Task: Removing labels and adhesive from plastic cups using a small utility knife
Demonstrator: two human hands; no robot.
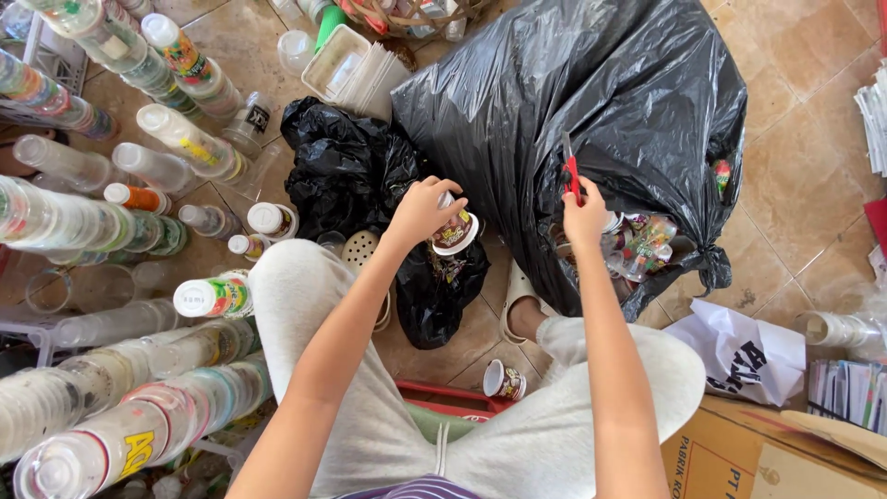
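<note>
The big black plastic rubbish bag stands on the tiled floor and is the largest thing here; all places below are told from it. It is full and wrinkled, and its lower front is torn open, so that many small printed plastic cups show inside the hole.

To the left of the big bag lies a smaller crumpled black plastic bag, touching it. Further left, long stacks of clear plastic cups lie on their sides and fill that whole side. Behind the smaller bag, near the top edge of the big bag, lies a pile of white plastic trays. To the lower right of the big bag are a white plastic bag with dark print and a brown cardboard box.

The right hand is against the front of the big bag, at the upper edge of the hole, closed around a small red-handled cutter whose blade points up onto the black plastic.

The left hand is just left of the big bag, above the smaller bag. Its fingers are wrapped around one small printed plastic cup with a white rim, tilted with the mouth down to the right.

Below the big bag, between the person's knees, another small printed cup lies on the floor.
</note>
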